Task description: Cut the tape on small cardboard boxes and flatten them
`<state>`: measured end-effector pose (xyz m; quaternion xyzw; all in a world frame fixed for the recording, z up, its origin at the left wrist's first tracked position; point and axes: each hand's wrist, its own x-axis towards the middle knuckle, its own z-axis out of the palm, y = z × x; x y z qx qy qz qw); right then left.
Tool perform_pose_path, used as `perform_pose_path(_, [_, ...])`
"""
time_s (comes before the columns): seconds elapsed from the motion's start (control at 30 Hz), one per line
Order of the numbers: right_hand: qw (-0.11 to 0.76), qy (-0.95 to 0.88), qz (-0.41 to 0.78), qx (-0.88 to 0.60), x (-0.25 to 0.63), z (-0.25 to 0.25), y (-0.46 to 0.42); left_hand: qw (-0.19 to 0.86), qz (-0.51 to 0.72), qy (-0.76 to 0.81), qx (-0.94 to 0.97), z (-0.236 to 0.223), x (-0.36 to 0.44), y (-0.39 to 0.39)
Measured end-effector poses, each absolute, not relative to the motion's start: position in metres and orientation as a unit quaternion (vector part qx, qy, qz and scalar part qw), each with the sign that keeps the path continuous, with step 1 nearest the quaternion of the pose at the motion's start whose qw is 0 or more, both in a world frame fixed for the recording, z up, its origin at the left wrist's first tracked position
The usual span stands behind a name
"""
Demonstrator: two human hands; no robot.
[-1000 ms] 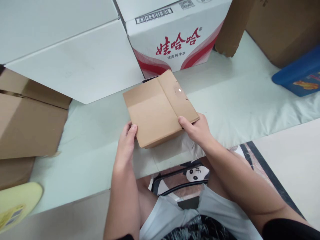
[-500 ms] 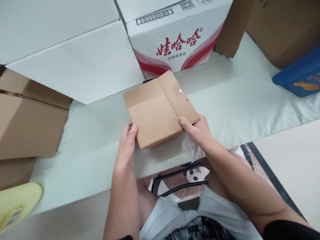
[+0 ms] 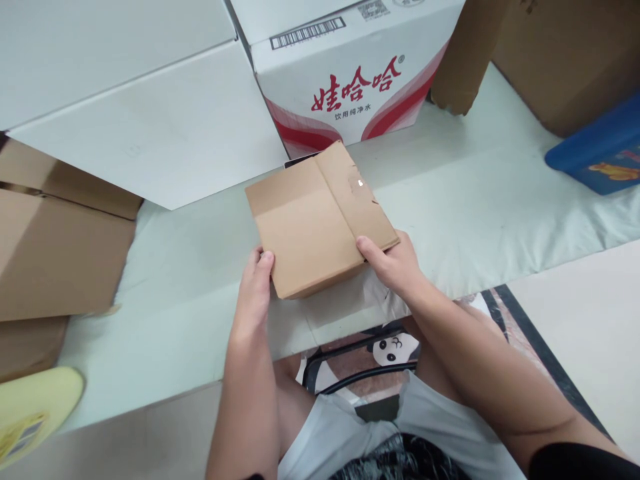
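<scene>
A small brown cardboard box (image 3: 313,213) with closed flaps rests on the pale green cloth-covered surface (image 3: 480,200). My left hand (image 3: 256,283) clasps its near left corner, thumb lying against the edge. At the near right corner, my right hand (image 3: 393,263) grips the box with the thumb on top and the fingers underneath. Both hands are closed on the box.
A white carton with red Chinese lettering (image 3: 350,73) stands right behind the box. A large white box (image 3: 135,113) lies to its left. Brown cardboard (image 3: 55,247) is at the left, more cardboard (image 3: 565,53) at the back right, a blue object (image 3: 600,150) at the right edge.
</scene>
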<state>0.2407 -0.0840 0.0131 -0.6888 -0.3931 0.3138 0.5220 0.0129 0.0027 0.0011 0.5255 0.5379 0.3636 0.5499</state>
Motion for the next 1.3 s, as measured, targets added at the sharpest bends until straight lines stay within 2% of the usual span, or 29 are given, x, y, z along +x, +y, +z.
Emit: perform_pose_path(1.3, [0.508, -0.405, 0.33, -0.685, 0.242, 0.012, -0.088, 0.505, 0.382, 0.565, 0.528, -0.005, 0.015, -0.002])
